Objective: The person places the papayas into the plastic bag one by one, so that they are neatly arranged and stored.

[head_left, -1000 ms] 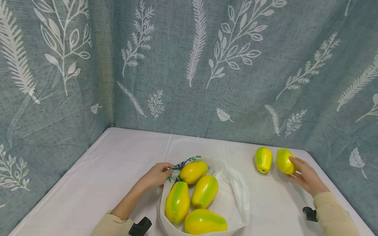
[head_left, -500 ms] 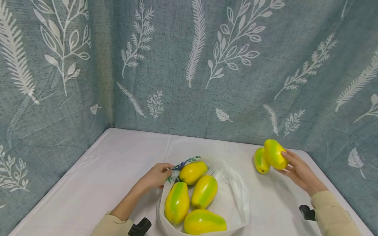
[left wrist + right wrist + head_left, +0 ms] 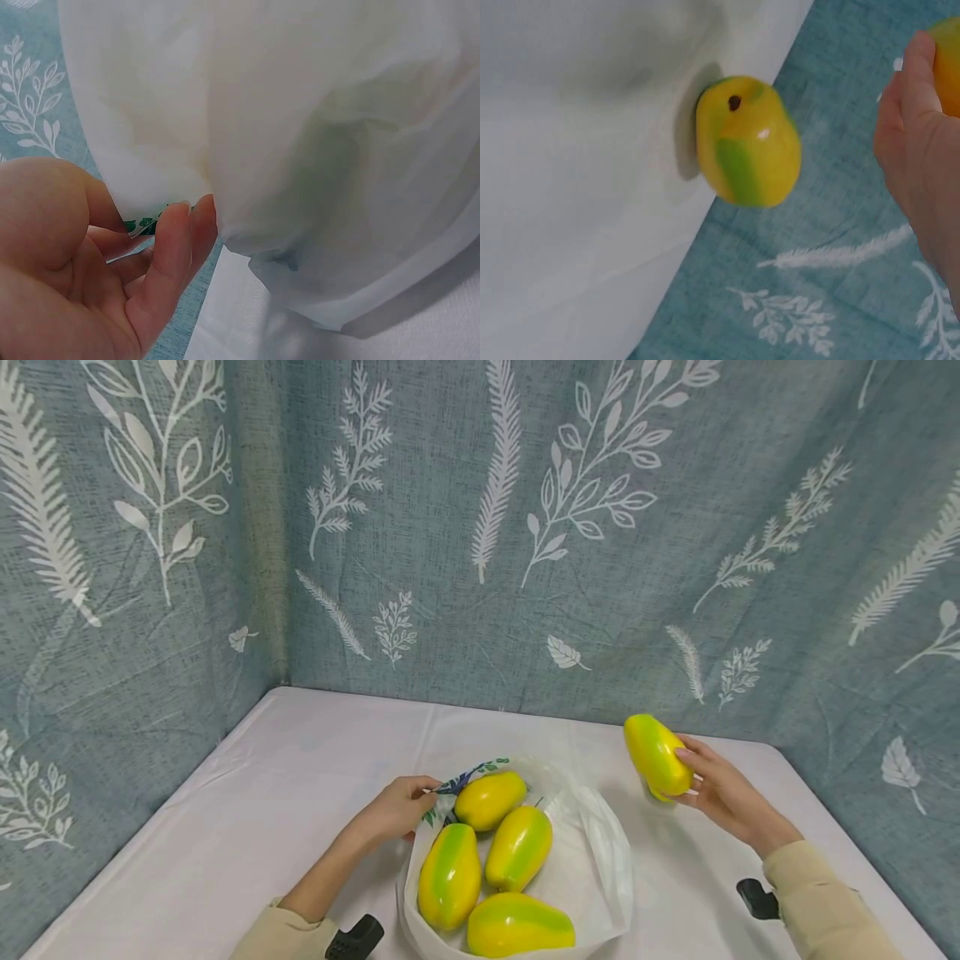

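My right hand (image 3: 723,789) grips a yellow-green papaya (image 3: 654,750) above the right part of the table, fingers and thumb around its lower end. Behind it in the head view, a second papaya (image 3: 662,797) is mostly hidden; the right wrist view shows this papaya (image 3: 750,142) whole, lying on the white cloth. At the middle front, a white plastic bag (image 3: 611,860) stands with its mouth open, holding several papayas (image 3: 450,877). My left hand (image 3: 397,810) pinches the left side of the bag's rim, by a blue and green print; the left wrist view shows this grip (image 3: 169,217).
A white cloth (image 3: 300,760) covers the table. Blue-green curtains (image 3: 420,527) with white leaf patterns stand along its back and sides. Black devices (image 3: 757,899) are strapped at both wrists, below beige sleeves (image 3: 817,893).
My right hand has lifted one papaya off the table and carried it left, in front of the other papaya there. My left hand has stayed at the bag's rim.
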Action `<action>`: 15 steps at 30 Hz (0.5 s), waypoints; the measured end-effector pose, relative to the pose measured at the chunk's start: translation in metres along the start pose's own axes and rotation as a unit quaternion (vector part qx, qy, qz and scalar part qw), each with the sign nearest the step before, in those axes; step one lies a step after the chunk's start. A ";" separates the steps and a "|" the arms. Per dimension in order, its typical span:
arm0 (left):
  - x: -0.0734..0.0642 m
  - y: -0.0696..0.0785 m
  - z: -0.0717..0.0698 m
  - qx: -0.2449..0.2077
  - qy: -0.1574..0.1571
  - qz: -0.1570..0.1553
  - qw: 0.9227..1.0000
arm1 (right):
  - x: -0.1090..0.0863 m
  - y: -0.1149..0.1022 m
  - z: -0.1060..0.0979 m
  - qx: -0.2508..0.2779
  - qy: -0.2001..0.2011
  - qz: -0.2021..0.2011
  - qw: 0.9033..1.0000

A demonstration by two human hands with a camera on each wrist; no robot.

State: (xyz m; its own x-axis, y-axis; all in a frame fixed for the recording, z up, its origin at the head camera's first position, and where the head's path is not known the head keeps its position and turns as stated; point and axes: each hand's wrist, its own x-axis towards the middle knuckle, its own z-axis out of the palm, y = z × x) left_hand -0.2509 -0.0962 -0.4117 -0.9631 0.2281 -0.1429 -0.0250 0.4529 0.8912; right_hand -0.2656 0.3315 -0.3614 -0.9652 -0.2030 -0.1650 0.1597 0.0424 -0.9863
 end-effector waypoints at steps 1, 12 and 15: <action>0.000 0.000 0.000 0.000 -0.001 -0.001 1.000 | 0.001 0.000 0.002 -0.001 -0.006 0.000 1.000; 0.001 0.002 -0.001 0.001 0.000 0.001 1.000 | 0.004 0.005 0.028 -0.017 -0.076 0.003 0.997; 0.001 0.003 -0.001 0.000 -0.001 0.001 1.000 | 0.005 0.006 0.035 -0.035 -0.094 0.010 0.995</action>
State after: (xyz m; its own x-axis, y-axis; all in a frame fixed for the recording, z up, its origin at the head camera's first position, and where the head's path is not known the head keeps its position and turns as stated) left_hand -0.2519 -0.0953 -0.4087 -0.9628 0.2296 -0.1425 -0.0242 0.4520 0.8917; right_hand -0.2618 0.2969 -0.3683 -0.9051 -0.3809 -0.1892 0.1567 0.1148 -0.9809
